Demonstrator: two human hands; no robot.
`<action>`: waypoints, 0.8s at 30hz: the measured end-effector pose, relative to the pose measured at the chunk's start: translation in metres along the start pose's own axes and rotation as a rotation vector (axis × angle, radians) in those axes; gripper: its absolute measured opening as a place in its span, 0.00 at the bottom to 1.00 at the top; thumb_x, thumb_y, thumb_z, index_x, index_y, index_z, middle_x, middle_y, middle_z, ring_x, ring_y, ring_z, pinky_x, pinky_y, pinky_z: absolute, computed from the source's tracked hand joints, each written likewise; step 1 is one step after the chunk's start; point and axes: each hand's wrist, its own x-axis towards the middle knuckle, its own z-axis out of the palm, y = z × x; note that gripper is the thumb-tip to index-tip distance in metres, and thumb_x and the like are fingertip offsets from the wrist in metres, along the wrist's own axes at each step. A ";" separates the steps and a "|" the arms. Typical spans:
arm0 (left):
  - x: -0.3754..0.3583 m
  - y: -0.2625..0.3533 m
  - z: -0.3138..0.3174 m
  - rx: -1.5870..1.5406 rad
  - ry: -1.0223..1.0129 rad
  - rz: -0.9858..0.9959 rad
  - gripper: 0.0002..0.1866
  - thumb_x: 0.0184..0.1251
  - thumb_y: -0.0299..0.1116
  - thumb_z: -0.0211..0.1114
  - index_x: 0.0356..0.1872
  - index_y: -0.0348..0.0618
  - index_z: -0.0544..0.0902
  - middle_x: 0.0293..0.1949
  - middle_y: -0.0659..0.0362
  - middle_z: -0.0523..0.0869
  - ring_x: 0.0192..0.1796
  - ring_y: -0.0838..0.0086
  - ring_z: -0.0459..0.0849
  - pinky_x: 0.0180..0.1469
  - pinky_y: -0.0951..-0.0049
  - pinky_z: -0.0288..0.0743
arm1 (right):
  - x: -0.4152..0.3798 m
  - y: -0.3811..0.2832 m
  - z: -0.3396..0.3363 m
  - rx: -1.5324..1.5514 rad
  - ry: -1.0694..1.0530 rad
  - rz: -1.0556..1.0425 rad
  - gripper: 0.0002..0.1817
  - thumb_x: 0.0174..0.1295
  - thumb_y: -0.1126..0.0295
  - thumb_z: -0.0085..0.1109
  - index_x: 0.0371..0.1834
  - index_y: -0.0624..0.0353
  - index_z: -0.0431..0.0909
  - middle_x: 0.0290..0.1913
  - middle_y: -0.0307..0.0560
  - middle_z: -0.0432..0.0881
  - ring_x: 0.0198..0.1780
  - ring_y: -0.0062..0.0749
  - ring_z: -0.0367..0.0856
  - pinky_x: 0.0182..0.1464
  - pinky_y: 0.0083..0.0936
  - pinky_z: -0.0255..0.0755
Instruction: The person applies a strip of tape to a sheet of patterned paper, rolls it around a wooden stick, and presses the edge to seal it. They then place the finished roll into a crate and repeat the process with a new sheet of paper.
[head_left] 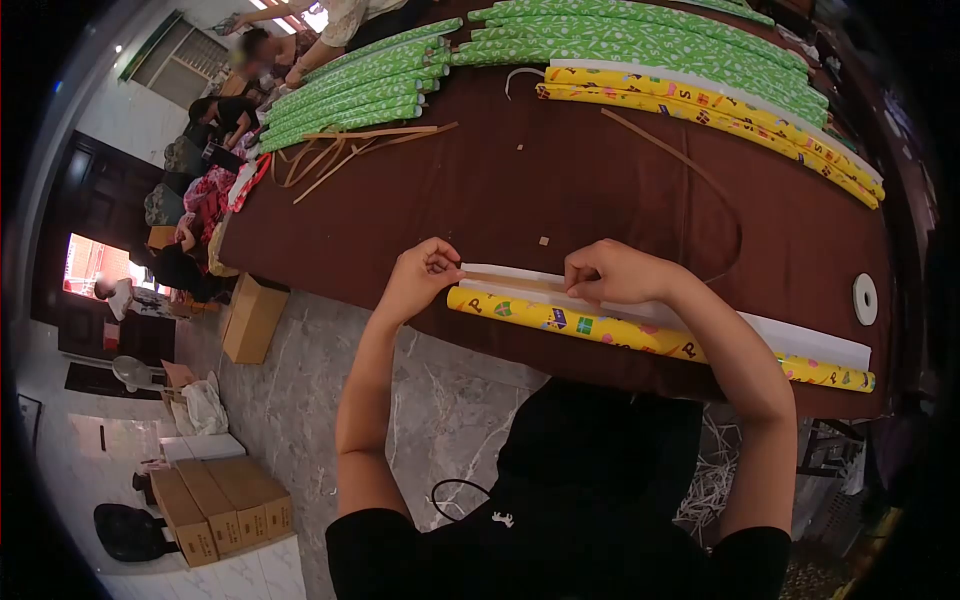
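Note:
A yellow printed roll of wrapping paper [560,319] lies along the table's near edge, with a white flap of paper [810,338] along its far side. A narrow tan strip [515,282] runs over the white flap between my two hands. At the roll's left end, my left hand [422,280] pinches the strip's left end between thumb and fingertips. My right hand [622,273] is closed in a pinch on the same strip farther right, just above the flap; its forearm crosses over the roll.
Green patterned rolls [640,40] and more yellow rolls [710,108] lie across the brown table's [480,190] far side. Loose tan strips [345,150] lie at left. A white tape reel [865,299] is at right. Cardboard boxes [225,500] stand on the floor; other people sit at far left.

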 end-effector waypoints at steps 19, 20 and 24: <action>0.007 0.003 0.000 0.098 -0.029 -0.019 0.09 0.58 0.20 0.69 0.35 0.37 0.77 0.30 0.64 0.80 0.33 0.84 0.78 0.38 0.82 0.75 | 0.003 -0.006 0.005 -0.221 0.082 0.071 0.07 0.59 0.70 0.61 0.34 0.63 0.82 0.32 0.52 0.86 0.35 0.40 0.85 0.42 0.32 0.76; 0.006 0.004 0.000 0.095 -0.026 -0.017 0.09 0.58 0.20 0.69 0.35 0.38 0.77 0.30 0.64 0.80 0.33 0.84 0.78 0.38 0.82 0.75 | 0.003 -0.006 0.005 -0.221 0.082 0.071 0.07 0.59 0.70 0.61 0.34 0.63 0.82 0.32 0.52 0.86 0.35 0.40 0.85 0.42 0.32 0.76; 0.008 -0.002 -0.001 0.057 -0.037 -0.010 0.09 0.58 0.19 0.69 0.35 0.38 0.76 0.29 0.65 0.79 0.33 0.84 0.78 0.38 0.82 0.74 | 0.003 -0.008 0.005 -0.216 0.085 0.087 0.07 0.59 0.70 0.60 0.34 0.63 0.82 0.31 0.51 0.86 0.36 0.40 0.85 0.42 0.33 0.76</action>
